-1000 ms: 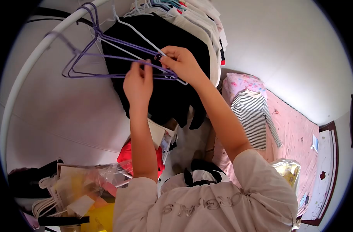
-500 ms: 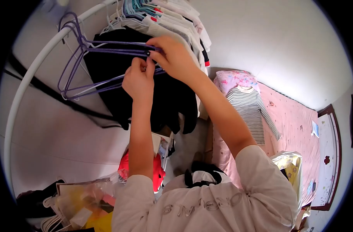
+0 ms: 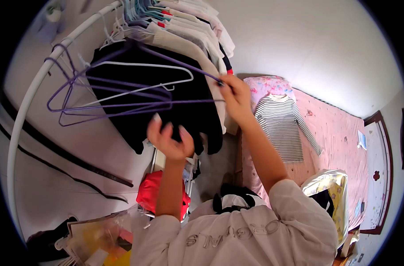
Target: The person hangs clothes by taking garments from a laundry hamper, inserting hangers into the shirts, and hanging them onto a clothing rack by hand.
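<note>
At the far left, one white rail (image 3: 84, 28) is curving downward, and two dark straps (image 3: 93, 167) are slanting across the wall. Two purple hangers (image 3: 59, 92) are hanging by their hooks from the rail, with one bare white hanger (image 3: 140, 64) showing among them. One red item (image 3: 151, 190) is resting lower down. The left hand (image 3: 173, 142) is hovering just below the hangers, its blurred fingers loosely spread, in front of one hanging black garment (image 3: 193, 119). One more purple hanger (image 3: 180, 64), its hook hard to make out, is crossing the garment; the right hand (image 3: 235, 97) is pinching its right end. Farther right, one striped top (image 3: 279, 126) is lying on one pink bed (image 3: 339, 128), near one floral pillow (image 3: 269, 84).
</note>
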Action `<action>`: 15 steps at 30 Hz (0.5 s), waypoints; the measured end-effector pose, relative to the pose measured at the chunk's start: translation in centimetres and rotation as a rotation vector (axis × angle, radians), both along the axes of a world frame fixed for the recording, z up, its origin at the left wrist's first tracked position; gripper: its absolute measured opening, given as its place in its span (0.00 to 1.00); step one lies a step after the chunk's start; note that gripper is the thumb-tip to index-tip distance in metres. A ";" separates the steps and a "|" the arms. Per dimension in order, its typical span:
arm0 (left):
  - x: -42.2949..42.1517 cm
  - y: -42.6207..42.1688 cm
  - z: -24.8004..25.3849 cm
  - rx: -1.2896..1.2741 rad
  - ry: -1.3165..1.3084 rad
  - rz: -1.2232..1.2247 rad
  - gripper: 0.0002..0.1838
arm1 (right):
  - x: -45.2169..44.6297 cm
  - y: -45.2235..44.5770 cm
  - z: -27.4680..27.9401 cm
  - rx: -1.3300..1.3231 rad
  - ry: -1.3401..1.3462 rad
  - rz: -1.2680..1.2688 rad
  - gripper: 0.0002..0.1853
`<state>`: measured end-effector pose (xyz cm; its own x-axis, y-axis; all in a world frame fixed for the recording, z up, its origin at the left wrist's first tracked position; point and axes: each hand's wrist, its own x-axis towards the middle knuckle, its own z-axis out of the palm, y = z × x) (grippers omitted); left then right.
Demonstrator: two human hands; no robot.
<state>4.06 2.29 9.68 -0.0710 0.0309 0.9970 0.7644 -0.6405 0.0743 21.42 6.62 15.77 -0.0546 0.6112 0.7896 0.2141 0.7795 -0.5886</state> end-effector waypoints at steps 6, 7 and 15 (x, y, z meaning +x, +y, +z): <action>4.3 -7.2 -14.3 -0.936 -0.484 -0.658 0.20 | 15.8 -4.8 -13.5 -0.301 0.085 -0.434 0.14; 4.0 -7.5 -17.5 -1.207 -0.749 -0.906 0.19 | 18.5 -6.0 -16.0 -0.349 0.084 -0.473 0.16; 6.5 -1.7 -20.6 -1.498 -0.673 -0.900 0.18 | 29.4 -19.7 -24.9 -0.866 -0.109 -0.727 0.17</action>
<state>10.56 0.60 -10.91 0.1433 0.9869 -0.0743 -0.1140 0.0910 0.9893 50.85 -13.04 -9.12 0.4939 0.8639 0.0985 0.5324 -0.2109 -0.8198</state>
